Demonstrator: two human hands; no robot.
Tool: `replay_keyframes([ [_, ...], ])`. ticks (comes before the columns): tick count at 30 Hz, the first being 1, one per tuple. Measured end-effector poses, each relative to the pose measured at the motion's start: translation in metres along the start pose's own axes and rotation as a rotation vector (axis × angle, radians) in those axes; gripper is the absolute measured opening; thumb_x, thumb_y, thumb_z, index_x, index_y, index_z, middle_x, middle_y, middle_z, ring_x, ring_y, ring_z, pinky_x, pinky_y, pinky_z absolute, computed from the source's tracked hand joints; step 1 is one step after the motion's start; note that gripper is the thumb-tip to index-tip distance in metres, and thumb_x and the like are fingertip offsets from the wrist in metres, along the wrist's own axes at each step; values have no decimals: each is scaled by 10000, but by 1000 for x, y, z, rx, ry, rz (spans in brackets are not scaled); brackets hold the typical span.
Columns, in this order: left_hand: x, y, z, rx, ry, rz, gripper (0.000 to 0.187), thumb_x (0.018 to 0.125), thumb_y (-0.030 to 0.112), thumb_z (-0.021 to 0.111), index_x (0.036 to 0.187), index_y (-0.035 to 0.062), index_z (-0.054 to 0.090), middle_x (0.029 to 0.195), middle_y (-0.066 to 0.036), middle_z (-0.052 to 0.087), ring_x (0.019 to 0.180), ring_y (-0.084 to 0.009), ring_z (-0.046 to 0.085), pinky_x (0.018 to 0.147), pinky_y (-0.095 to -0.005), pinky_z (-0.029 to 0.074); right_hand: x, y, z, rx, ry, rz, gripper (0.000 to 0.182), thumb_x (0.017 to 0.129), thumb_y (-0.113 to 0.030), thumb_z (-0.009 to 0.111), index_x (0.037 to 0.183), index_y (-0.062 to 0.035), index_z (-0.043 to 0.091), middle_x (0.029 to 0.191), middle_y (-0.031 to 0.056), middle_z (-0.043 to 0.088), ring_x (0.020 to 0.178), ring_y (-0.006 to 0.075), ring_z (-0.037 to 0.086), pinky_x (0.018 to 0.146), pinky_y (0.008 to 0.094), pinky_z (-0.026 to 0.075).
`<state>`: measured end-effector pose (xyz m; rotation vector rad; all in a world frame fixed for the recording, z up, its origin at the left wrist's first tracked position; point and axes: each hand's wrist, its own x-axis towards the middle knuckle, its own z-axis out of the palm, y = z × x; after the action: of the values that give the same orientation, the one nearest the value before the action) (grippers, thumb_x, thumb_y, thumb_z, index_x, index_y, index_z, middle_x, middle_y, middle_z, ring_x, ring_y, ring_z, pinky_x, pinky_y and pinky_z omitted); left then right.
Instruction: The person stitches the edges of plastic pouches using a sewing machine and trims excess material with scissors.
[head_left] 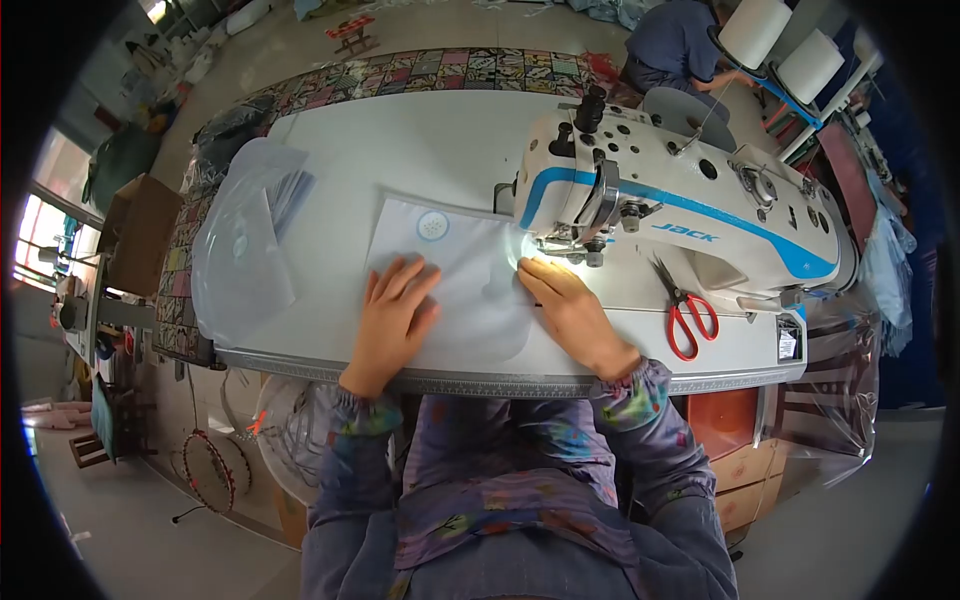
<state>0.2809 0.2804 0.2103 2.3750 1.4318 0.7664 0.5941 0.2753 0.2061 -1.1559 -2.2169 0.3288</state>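
A pale fabric piece point(470, 285) with a round blue-edged emblem lies flat on the sewing table. My left hand point(398, 315) rests on its left part, fingers spread. Near the needle area, my right hand point(572, 308) lies on the fabric's right edge with fingers stretched out and close together. The white and blue sewing machine point(670, 215) stands over that edge, its lamp lighting the spot by my right fingertips. The needle itself is too bright and small to make out.
Red-handled scissors point(690, 322) lie right of my right hand. A stack of pale translucent pieces point(245, 250) sits at the table's left. Thread cones point(755, 35) stand behind the machine. Another person point(672, 45) sits at the back right. A ruler strip point(480, 384) lines the front edge.
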Motion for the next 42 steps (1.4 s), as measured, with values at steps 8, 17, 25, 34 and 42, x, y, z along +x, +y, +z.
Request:
replay_keyframes([
  [8,-18,23,10,47,-71,-79,563,951,350,735,1477,177,633,1657,-136,421,1535,-439,357,1262,-667,189,-8,1,-14,44,-23,-38,514,836,87,644,1344,14,665,1388,190,656,1307,399,616,1119,452,507],
  [17,23,3,9,144,-116,4,449,973,273,714,1417,209,692,1641,-74,476,1538,-369,393,1276,-663,147,-6,0,-14,24,-34,-6,537,833,77,645,1366,13,650,1404,192,646,1314,407,607,1130,459,495],
  [25,54,-6,20,77,-147,221,455,966,20,603,1362,213,716,1517,-31,612,1449,-259,528,1251,-548,336,-2,-1,-8,-52,-42,-23,603,835,76,626,1435,36,589,1468,228,595,1360,419,569,1185,485,449],
  [34,37,31,25,252,11,201,467,910,39,634,1348,175,720,1432,-42,660,1285,-248,616,1079,-438,459,-1,-1,-8,-59,-52,-6,613,832,59,619,1443,40,576,1485,230,586,1376,426,553,1211,504,418],
  [42,8,82,37,138,5,117,430,928,150,725,1358,157,715,1404,-66,654,1230,-265,608,1012,-427,488,-3,1,-9,17,6,15,590,811,96,609,1398,35,610,1414,229,630,1332,439,582,1164,494,461],
])
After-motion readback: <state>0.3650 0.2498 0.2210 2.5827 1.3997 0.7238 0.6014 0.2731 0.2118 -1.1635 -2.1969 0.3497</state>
